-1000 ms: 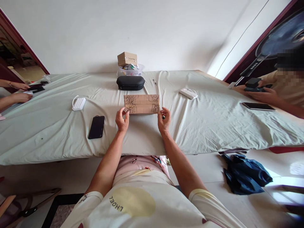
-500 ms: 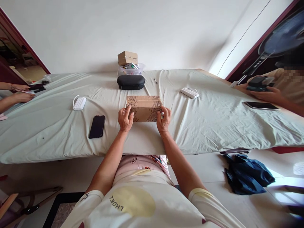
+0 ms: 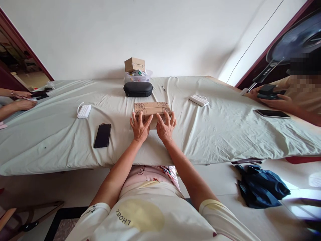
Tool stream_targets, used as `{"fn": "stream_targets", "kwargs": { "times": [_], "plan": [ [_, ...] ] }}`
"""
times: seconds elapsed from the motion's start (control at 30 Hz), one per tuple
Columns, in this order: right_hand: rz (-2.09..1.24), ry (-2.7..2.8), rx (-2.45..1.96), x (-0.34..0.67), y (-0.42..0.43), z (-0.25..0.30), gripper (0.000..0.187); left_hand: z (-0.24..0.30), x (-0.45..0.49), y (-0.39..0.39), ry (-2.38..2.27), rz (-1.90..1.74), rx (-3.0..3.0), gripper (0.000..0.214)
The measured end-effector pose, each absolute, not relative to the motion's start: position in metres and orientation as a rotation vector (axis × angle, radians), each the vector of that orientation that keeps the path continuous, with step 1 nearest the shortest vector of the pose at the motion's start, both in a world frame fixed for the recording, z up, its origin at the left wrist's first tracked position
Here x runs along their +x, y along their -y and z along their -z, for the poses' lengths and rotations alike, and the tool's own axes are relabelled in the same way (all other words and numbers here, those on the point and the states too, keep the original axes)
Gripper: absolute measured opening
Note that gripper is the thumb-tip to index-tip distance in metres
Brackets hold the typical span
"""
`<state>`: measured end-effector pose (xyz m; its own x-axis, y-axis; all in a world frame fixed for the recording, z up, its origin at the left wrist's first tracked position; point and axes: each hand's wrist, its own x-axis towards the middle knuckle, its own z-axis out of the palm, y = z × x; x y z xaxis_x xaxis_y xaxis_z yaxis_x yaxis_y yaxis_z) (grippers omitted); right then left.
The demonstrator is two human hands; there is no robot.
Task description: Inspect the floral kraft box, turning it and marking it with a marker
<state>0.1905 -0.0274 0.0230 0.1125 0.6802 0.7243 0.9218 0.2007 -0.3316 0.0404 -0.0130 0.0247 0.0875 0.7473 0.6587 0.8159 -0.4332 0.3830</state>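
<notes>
Scribbled cardboard box (image 3: 152,108) right in front of me

The cloth-covered table (image 3: 213,140) spreads widest before me. On it, near my edge and roughly centred, sits the cardboard box, black loops drawn over its top. Beyond it lies a black case (image 3: 137,89), and behind that a clear tub (image 3: 145,79) with a small carton (image 3: 134,64) on top.

My left hand (image 3: 141,129) and right hand (image 3: 165,129) lie palms down, fingers spread along the box's near upper edge, thumbs inward; neither grasps it. I'd judge the step as steadying or pressing the box where it sits. To lift or turn it, I'd need to move both hands out to its ends and grip evenly.

Smaller still: a dark phone (image 3: 102,135) off to my left, a white device with a loop (image 3: 84,111) beyond it, a similar white device (image 3: 199,100) to my right, and a thin pen-like item (image 3: 163,88) beyond the box.
</notes>
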Motion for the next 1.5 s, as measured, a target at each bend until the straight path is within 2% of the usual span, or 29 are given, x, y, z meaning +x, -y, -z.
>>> {"fn": "stream_targets", "kwargs": {
  "times": [0.67,1.07,1.27,1.5],
  "plan": [
    [0.307,1.625,-1.481,0.202,0.018,-0.013,0.056,-0.012,0.019,-0.002,1.554,1.403,-2.304,0.058],
    [-0.027,1.367,-1.311,0.224,0.0,0.01,0.062,-0.008,0.013,-0.004,1.615,1.442,-2.257,0.059],
    [-0.168,1.434,-1.539,0.229,-0.011,0.027,0.05,-0.009,0.008,-0.007,1.633,1.457,-2.225,0.061],
    [-0.146,1.555,-1.572,0.231,-0.009,0.03,0.048,-0.005,0.002,-0.012,1.708,1.605,-2.142,0.075]
  ]
}}
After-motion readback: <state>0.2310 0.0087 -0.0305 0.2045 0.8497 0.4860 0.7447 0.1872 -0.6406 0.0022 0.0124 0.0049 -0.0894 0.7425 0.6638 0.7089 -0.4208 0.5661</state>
